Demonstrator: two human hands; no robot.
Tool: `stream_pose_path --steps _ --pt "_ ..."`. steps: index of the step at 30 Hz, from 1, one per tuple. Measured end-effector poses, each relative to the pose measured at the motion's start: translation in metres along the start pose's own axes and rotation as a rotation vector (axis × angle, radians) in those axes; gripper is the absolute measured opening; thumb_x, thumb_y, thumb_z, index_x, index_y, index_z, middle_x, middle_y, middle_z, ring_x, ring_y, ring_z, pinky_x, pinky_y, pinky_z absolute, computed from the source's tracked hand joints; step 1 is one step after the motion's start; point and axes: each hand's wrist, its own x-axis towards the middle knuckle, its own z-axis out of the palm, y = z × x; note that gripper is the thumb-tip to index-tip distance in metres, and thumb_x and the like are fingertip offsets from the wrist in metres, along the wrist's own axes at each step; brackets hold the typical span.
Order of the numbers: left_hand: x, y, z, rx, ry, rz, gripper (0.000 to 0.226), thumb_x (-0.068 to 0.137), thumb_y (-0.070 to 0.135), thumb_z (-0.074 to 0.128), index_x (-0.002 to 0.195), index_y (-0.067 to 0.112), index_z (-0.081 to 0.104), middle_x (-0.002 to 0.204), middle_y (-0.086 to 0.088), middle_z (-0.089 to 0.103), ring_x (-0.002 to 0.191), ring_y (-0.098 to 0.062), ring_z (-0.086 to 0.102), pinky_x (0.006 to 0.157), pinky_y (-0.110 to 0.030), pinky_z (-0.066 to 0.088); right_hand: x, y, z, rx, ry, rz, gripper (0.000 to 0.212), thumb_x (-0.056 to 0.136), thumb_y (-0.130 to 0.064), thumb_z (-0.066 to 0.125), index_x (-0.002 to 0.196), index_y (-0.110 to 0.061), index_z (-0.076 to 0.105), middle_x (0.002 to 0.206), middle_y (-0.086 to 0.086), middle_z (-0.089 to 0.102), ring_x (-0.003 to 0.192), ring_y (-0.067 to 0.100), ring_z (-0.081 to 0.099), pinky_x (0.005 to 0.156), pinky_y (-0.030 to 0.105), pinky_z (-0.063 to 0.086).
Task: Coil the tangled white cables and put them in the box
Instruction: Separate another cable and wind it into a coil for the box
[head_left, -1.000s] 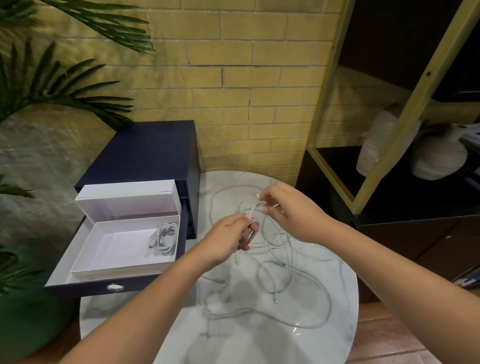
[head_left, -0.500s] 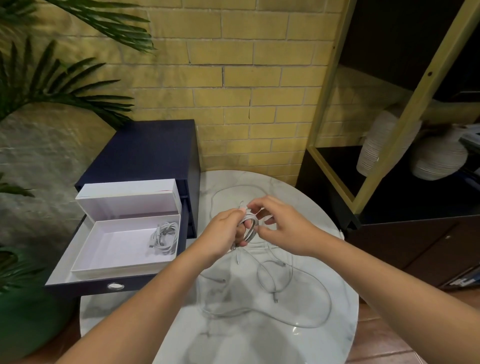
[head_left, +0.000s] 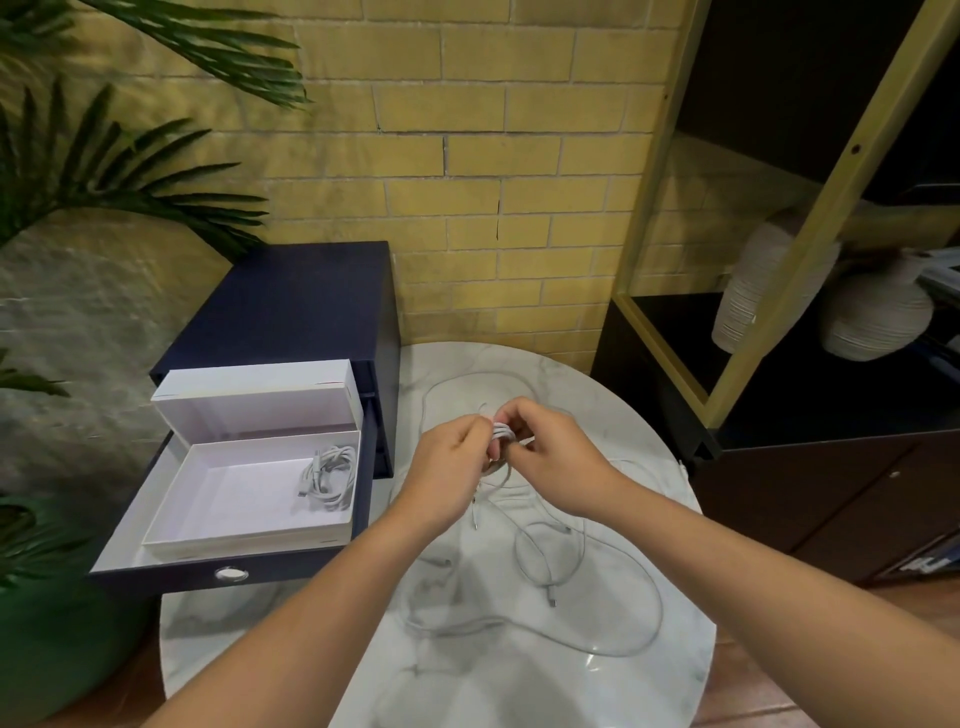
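- Green plant leaves (head_left: 130, 171) hang at the far left, above a big green pot (head_left: 47, 649).
- Next to them stands a dark blue cabinet (head_left: 291, 301). Its drawer (head_left: 156, 571) is pulled out toward the person.
- A white box (head_left: 244, 540) sits in the drawer. Its lid (head_left: 254, 389) stands up at the back.
- One coiled cable (head_left: 327, 478) lies inside the box, against its right wall.
- The left hand (head_left: 452, 467) is held above the round marble counter (head_left: 519, 686). Its grip is closed, with the fingers curled around a small bundle of white cable (head_left: 501, 431).
- The bundle sits between the two hands, up off the counter and to the right of the box.
- The right hand (head_left: 556, 457) meets the left one at the bundle. Its grip is tight too, and the thumb and fingers pinch the bundle from the other side.
- A few thin ends hang from the bundle down to the counter.
- More loose white cables (head_left: 553, 597) lie on the counter in big messy loops, below the hands and to their right. Some loops cross each other.
- A yellow brick wall (head_left: 493, 156) is behind everything.
- At the far right is a dark shelf (head_left: 779, 395) with a yellow frame (head_left: 826, 208). A tall pale vase (head_left: 748, 301) and a round pale vase (head_left: 878, 317) stand on it, side by side.
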Motion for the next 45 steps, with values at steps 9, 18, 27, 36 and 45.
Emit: stream_pose_path --steps 9,18,27,36,45 --pt "0.004 -0.005 -0.006 0.082 -0.015 0.017 0.041 0.102 0.032 0.036 0.072 0.011 0.053 0.061 0.004 0.044 0.061 -0.016 0.038 0.063 -0.034 0.032 -0.004 -0.004 -0.003 0.213 -0.023 0.080 0.027 0.090 -0.003 0.058 0.108 -0.020 0.047 0.092 0.011 0.066 0.083 0.026 0.061 0.075 0.040 0.050" --pt "-0.001 -0.004 -0.002 0.203 -0.007 0.085 0.040 0.104 0.034 0.031 0.074 0.014 0.050 0.062 0.009 0.045 0.056 -0.009 0.039 0.056 -0.026 0.031 -0.003 -0.002 -0.010 0.349 -0.136 0.181 0.033 0.090 0.000 0.053 0.110 -0.026 0.048 0.087 0.009 0.060 0.082 0.024 0.052 0.078 0.038 0.039" --pt "-0.001 -0.011 0.001 0.338 0.048 0.219 0.040 0.104 0.032 0.031 0.069 0.025 0.048 0.068 0.008 0.056 0.060 -0.004 0.049 0.057 -0.013 0.036 -0.002 -0.008 -0.015 0.276 -0.239 0.193 0.032 0.092 -0.008 0.053 0.116 -0.026 0.043 0.101 0.017 0.067 0.081 0.021 0.054 0.074 0.034 0.043" --pt "-0.006 -0.013 -0.004 0.137 -0.140 0.201 0.008 0.101 0.031 0.042 0.103 0.023 0.043 0.080 0.008 0.063 0.070 0.002 0.058 0.064 -0.011 0.044 -0.001 -0.002 -0.026 0.549 -0.332 0.313 0.040 0.088 0.003 0.048 0.123 -0.018 0.043 0.094 0.013 0.063 0.096 0.023 0.056 0.101 0.039 0.038" --pt "-0.005 -0.013 0.003 0.256 0.026 0.212 0.016 0.102 0.028 0.040 0.098 0.014 0.045 0.078 0.010 0.055 0.069 0.009 0.055 0.059 -0.011 0.041 -0.004 0.000 -0.019 0.117 -0.156 0.158 0.037 0.093 -0.007 0.053 0.123 -0.025 0.042 0.113 0.002 0.060 0.104 0.021 0.057 0.091 0.032 0.047"
